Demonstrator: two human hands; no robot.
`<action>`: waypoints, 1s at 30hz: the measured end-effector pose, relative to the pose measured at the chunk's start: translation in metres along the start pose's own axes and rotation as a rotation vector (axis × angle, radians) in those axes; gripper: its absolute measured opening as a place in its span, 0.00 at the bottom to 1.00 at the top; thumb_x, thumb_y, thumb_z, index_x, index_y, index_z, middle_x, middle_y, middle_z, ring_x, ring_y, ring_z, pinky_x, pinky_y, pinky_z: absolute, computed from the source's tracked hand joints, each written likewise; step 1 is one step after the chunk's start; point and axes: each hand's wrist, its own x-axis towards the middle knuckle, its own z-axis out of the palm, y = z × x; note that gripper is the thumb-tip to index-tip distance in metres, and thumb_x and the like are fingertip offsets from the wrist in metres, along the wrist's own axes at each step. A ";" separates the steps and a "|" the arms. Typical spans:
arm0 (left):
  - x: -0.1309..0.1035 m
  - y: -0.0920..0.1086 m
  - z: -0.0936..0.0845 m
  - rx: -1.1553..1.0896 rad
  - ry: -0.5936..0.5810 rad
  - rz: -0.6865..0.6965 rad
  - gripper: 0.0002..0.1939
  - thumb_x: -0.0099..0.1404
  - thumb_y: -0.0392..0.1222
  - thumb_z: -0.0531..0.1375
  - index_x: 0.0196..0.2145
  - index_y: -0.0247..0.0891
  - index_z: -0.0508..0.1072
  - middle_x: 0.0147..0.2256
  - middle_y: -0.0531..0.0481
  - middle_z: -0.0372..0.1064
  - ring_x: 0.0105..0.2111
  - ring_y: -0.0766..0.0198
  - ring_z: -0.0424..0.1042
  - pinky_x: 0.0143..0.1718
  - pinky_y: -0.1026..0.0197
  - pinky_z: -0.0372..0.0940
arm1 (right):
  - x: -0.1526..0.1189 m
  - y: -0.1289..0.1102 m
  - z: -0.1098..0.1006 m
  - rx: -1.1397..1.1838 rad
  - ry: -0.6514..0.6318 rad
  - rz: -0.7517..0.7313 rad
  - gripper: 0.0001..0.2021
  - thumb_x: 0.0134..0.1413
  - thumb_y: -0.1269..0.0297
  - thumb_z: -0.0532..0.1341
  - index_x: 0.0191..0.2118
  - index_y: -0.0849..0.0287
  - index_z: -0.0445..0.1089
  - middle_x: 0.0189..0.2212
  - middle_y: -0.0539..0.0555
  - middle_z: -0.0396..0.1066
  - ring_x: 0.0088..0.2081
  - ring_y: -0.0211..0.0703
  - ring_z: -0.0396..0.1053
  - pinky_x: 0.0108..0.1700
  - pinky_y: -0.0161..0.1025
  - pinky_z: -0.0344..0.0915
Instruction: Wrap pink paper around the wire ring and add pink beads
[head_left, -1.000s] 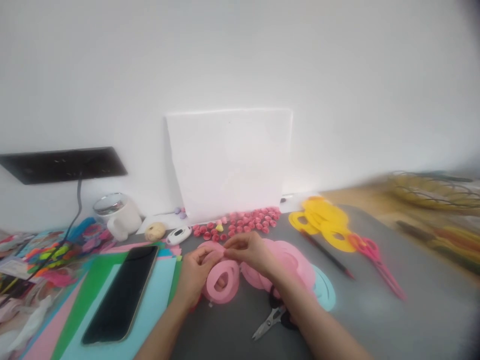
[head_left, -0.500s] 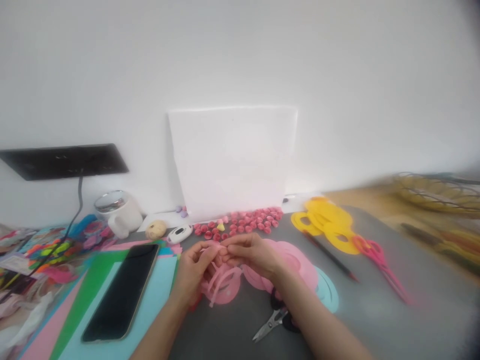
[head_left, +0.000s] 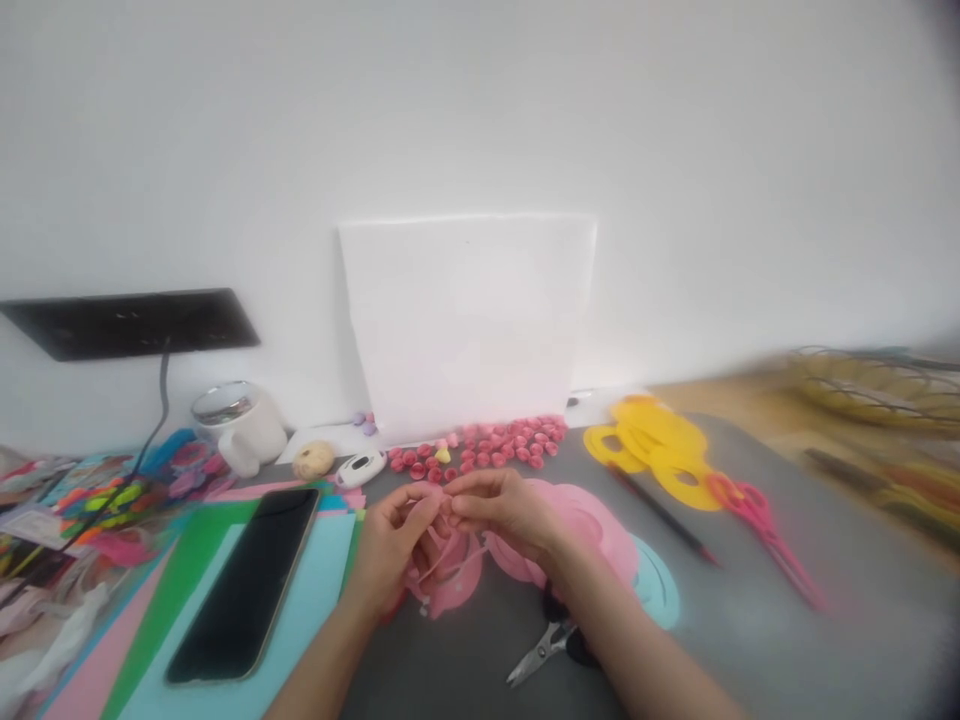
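Pink paper strip [head_left: 442, 545] pinched between thumb and fingertips of left hand [head_left: 401, 535] and right hand [head_left: 491, 510], both grips nearly closed. Strip held above gray mat [head_left: 457, 665], over pink paper piece [head_left: 459, 585]. Black-handled scissors [head_left: 541, 648] partly covered by right forearm. Red rolled pieces [head_left: 495, 445] scattered beyond hands. Phone [head_left: 244, 585] laid on colored sheets [head_left: 307, 590], left. Yellow cutouts [head_left: 656, 440], pencil [head_left: 664, 512] and pink scissors [head_left: 769, 535] placed right.

No text seems readable.

Pink paper [head_left: 460, 584] partly behind left fingers [head_left: 417, 521]
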 end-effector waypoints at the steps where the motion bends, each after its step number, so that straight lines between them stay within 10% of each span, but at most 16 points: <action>1: 0.000 -0.001 0.000 0.003 -0.004 0.004 0.14 0.55 0.50 0.61 0.31 0.36 0.68 0.20 0.56 0.66 0.10 0.72 0.63 0.08 0.72 0.53 | 0.000 0.000 0.000 -0.009 0.003 0.001 0.18 0.30 0.61 0.72 0.32 0.64 0.75 0.24 0.53 0.74 0.27 0.36 0.72 0.35 0.35 0.69; 30: 0.000 0.000 0.002 -0.022 0.005 -0.032 0.14 0.53 0.50 0.63 0.30 0.36 0.70 0.18 0.56 0.65 0.09 0.71 0.62 0.07 0.70 0.55 | -0.001 -0.001 -0.001 -0.118 0.024 0.041 0.18 0.32 0.56 0.70 0.29 0.65 0.76 0.24 0.55 0.74 0.27 0.36 0.72 0.33 0.32 0.67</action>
